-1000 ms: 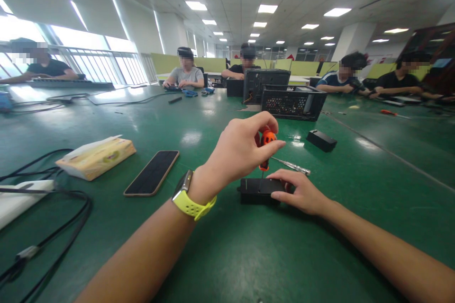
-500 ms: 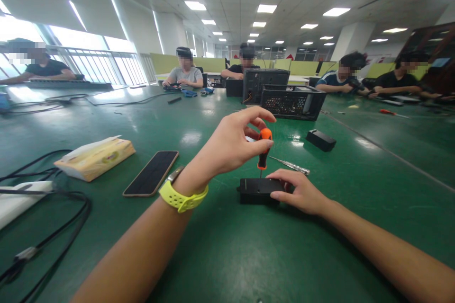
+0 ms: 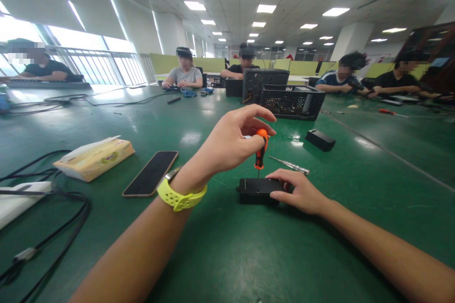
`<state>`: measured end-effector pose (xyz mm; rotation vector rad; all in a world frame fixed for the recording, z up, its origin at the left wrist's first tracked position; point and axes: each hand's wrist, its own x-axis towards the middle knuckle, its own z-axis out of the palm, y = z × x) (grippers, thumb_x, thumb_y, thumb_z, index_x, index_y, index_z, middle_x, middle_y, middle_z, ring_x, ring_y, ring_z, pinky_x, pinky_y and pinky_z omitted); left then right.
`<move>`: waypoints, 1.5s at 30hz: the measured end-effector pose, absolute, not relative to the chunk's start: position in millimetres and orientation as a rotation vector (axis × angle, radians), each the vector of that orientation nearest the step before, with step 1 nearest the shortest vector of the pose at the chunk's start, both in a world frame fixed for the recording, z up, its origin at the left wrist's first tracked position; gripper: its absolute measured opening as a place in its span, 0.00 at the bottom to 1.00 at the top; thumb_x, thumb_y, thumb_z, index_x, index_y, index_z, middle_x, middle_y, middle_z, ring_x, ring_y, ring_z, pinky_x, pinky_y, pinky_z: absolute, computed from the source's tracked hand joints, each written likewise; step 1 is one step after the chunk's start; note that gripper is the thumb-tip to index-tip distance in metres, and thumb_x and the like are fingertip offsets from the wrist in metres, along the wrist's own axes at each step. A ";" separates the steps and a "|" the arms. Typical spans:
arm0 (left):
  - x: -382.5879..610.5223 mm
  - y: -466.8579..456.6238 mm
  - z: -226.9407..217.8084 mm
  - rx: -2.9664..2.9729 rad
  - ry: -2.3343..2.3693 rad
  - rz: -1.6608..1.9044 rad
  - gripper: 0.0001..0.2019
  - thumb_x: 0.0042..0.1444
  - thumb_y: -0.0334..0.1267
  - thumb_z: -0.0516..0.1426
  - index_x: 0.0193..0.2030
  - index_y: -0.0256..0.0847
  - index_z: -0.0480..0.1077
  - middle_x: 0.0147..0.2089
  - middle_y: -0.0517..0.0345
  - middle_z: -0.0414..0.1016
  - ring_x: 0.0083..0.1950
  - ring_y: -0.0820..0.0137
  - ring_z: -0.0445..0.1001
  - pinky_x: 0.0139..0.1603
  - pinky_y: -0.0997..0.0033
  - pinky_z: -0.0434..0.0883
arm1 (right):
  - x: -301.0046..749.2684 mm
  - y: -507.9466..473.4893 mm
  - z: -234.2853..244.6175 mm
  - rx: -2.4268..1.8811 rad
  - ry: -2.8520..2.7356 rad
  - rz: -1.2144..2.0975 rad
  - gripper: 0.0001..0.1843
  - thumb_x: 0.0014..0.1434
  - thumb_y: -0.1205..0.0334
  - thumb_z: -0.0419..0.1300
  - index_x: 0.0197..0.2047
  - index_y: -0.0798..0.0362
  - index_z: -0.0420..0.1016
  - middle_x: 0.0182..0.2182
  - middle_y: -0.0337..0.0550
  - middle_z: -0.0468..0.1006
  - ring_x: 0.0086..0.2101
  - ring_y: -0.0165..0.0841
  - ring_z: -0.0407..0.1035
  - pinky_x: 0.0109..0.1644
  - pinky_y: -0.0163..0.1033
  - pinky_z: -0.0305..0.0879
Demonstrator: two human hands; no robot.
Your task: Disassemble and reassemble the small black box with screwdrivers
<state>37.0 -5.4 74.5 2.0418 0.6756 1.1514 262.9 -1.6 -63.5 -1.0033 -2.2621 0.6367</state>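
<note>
My left hand (image 3: 231, 141) pinches the top of a small orange-and-black screwdriver (image 3: 260, 150) that stands upright, its tip on a flat black box (image 3: 256, 190) lying on the green table (image 3: 249, 255). A yellow watch strap circles that wrist. My right hand (image 3: 300, 191) rests on the right end of the black box, fingers curled over its top edge and pressing it down. A second, silver-shafted tool (image 3: 289, 165) lies on the table just behind the right hand.
A phone (image 3: 151, 173) lies face up at left, beside a tissue pack (image 3: 95, 157) and black cables (image 3: 50, 227). Another small black box (image 3: 320, 139) and two open computer cases (image 3: 291, 101) stand farther back. Several people sit working round the far edge of the table.
My left hand has turned at the wrist, the fingers rolling round the screwdriver's top and the watch face swinging out of view. The right hand and box have not moved.
</note>
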 end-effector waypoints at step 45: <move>40.6 -11.8 71.2 2.370 0.942 1.249 0.15 0.49 0.29 0.55 0.44 0.38 0.73 0.38 0.58 0.78 0.28 0.77 0.69 0.29 0.77 0.68 | 261.1 -1.4 -61.1 -0.992 -2.266 0.633 0.20 0.58 0.51 0.62 0.50 0.52 0.74 0.38 0.44 0.77 0.33 0.33 0.69 0.35 0.37 0.65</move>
